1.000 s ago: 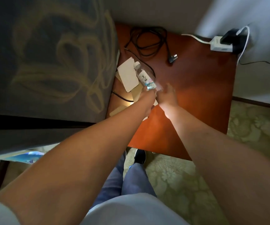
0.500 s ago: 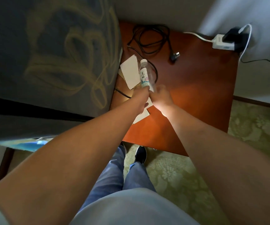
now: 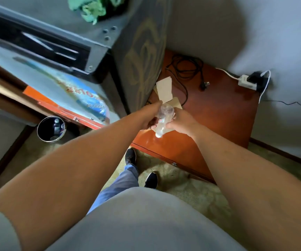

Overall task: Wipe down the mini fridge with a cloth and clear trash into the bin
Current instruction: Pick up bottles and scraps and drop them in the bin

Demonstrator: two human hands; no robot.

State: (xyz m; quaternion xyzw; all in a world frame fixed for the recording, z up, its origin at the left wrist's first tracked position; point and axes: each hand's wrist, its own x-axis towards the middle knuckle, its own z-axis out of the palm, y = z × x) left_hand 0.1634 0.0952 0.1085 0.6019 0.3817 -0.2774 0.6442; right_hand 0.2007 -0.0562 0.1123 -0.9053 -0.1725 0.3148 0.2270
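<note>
Bin (image 3: 51, 128) stood on the floor at far left, well apart from the clear bottle (image 3: 163, 120). Left hand (image 3: 150, 115) and right hand (image 3: 179, 121) both curled fingers round it above the table (image 3: 218, 113); carrying it over one-handed seemed wise.

Both hands, left hand (image 3: 150, 116) and right hand (image 3: 179, 121), grip a clear plastic bottle (image 3: 163, 120) above the reddish worktop (image 3: 218, 109), bin (image 3: 50, 128) nearby on the floor.

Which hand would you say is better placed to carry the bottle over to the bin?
Probably the left hand: it grips the bottle as the right hand does, and the bin stands on the floor to the person's left.
</note>
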